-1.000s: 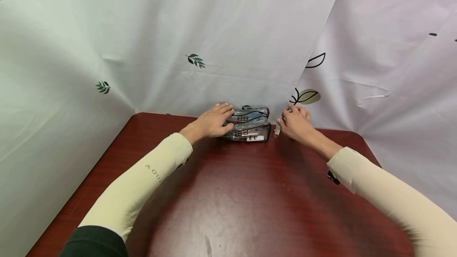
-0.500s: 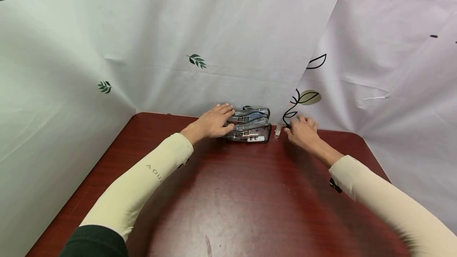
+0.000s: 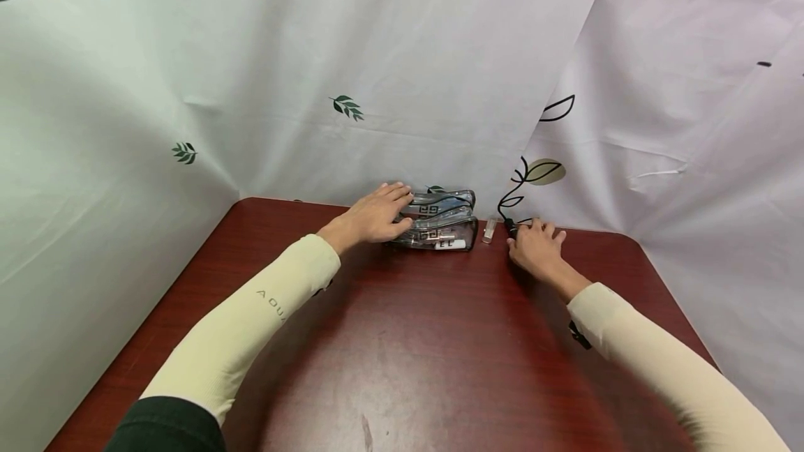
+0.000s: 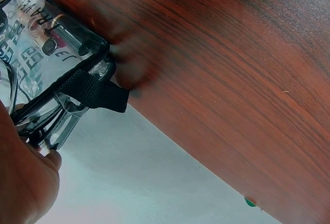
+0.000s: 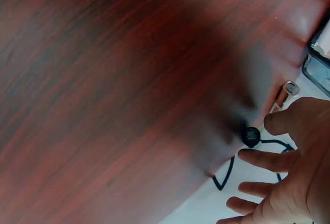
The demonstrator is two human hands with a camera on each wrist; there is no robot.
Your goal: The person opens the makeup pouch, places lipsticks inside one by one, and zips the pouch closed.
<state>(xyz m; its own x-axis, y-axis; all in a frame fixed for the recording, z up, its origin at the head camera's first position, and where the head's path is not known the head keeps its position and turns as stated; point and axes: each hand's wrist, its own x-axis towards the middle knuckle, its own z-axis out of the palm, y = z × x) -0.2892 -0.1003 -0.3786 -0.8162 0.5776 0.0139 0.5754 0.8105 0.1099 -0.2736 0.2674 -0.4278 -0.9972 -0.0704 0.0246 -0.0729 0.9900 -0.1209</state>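
Observation:
In the head view, a clear zip pouch (image 3: 461, 226) with black trim and printed black lettering lies at the table's back edge. Small items show through its wall, one of them white. My left hand (image 3: 370, 215) rests across the pouch's left part, thumb on the front side. In the left wrist view, its fingertips (image 4: 53, 158) reach the pouch's back edge. My right hand (image 3: 537, 250) is beside a small black round-topped item (image 5: 251, 137), thumb and forefinger on either side of it, fingers spread. I cannot tell whether they touch it. Left of it stands a small clear bottle (image 3: 488, 231).
The dark red wooden table (image 3: 402, 340) meets a white patterned cloth wall (image 3: 283, 110) along its back edge. A black strap (image 4: 93, 91) sticks out from the pouch's end. Thin black lines printed on the cloth run down near the black item.
My right hand has moved away from the clear bottle, right and lower, and the black item beside it now shows. My left hand and the pouch look unmoved.

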